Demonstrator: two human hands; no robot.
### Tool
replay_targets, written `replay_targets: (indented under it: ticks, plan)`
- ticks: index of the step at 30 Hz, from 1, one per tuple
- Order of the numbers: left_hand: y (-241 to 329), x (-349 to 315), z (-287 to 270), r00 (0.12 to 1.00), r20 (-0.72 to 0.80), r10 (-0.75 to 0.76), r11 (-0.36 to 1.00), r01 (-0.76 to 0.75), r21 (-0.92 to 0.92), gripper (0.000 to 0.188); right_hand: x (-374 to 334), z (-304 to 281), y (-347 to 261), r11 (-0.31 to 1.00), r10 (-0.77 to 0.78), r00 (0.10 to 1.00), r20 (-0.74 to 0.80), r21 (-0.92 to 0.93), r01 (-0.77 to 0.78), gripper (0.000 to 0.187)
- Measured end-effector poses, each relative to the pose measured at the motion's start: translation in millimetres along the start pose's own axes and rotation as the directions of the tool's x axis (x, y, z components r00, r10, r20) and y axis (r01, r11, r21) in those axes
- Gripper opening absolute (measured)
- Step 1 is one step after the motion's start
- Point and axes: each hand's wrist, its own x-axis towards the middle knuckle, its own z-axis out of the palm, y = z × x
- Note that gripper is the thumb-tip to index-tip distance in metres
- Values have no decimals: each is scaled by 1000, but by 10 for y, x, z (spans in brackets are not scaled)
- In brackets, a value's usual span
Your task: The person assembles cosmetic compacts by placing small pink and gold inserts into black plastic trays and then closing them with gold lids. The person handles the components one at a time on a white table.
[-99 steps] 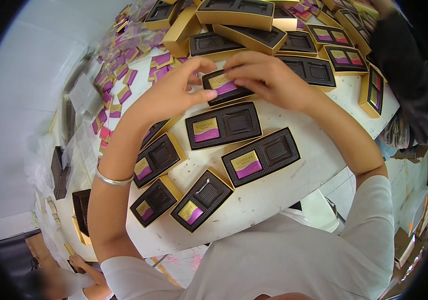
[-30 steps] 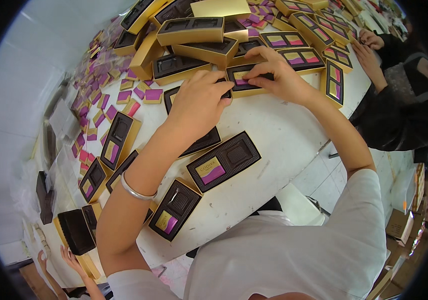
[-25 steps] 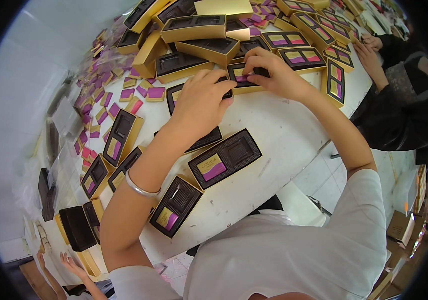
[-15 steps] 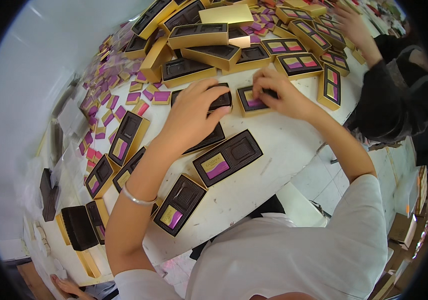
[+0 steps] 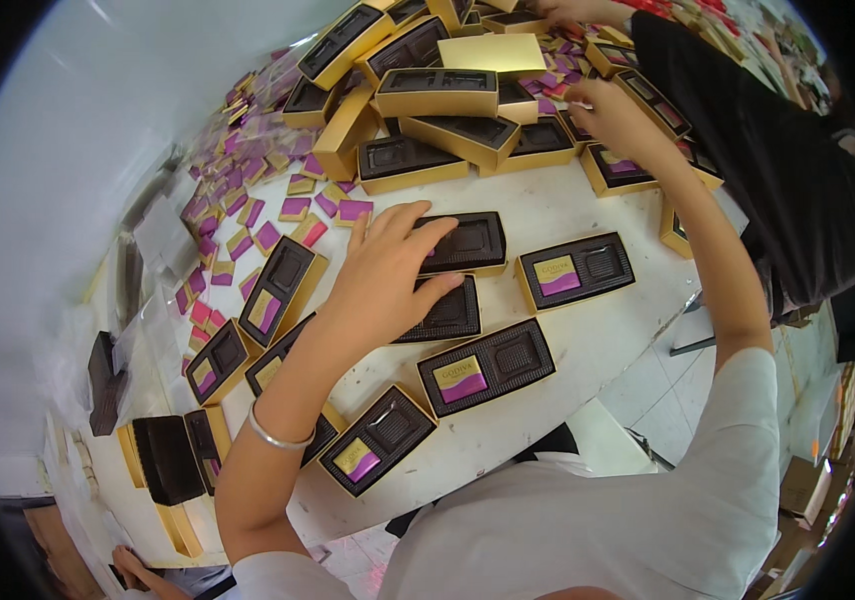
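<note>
My left hand (image 5: 383, 265) is spread with its palm down over the left end of a gold box with a black insert (image 5: 473, 240). A bit of purple shows beneath its fingers. Its thumb lies above a second box (image 5: 451, 315). My right hand (image 5: 623, 120) is raised at the back right, fingers stretched and apart, above the pile's edge near loose purple-and-gold wrapped chocolates (image 5: 553, 80). Between my hands lies a box (image 5: 603, 265) with one wrapped chocolate (image 5: 558, 275) in its left compartment; the right one is bare. Nearer boxes (image 5: 508, 365) (image 5: 393, 430) hold one chocolate each.
A heap of gold boxes (image 5: 438, 95) fills the back of the white table (image 5: 568, 360). Many wrapped chocolates (image 5: 248, 210) are scattered at the left. Filled boxes (image 5: 618, 175) stand back right, beside a co-worker's black sleeve (image 5: 718, 100). More boxes (image 5: 218, 365) line the left.
My right hand has left the box between my hands and moved back and right toward the heap. My left hand stays over its box. The co-worker's arm has reached farther across, over the back.
</note>
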Motion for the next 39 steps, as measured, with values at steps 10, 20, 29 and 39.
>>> replay_targets:
  ticks: [10, 20, 29, 39]
  plan:
    - [112, -239, -446, 986, -95, -137, 963, 110, -245, 32, 1161, 813, 1098, 993, -114, 989, 93, 41, 111, 40]
    - [185, -156, -404, 981, -131, -142, 924, 85, -372, 21, 680, 128, 751, 819, 125, 942, 312, 504, -275, 31]
    - [432, 139, -267, 939, 277, -202, 241, 322, -916, 37, -474, -447, -327, 100, -212, 956, 202, 978, -184, 42]
    - [714, 398, -5, 907, 420, 20, 98, 416, -904, 27, -1329, -370, -1056, 785, -416, 865, -282, 368, 498, 41]
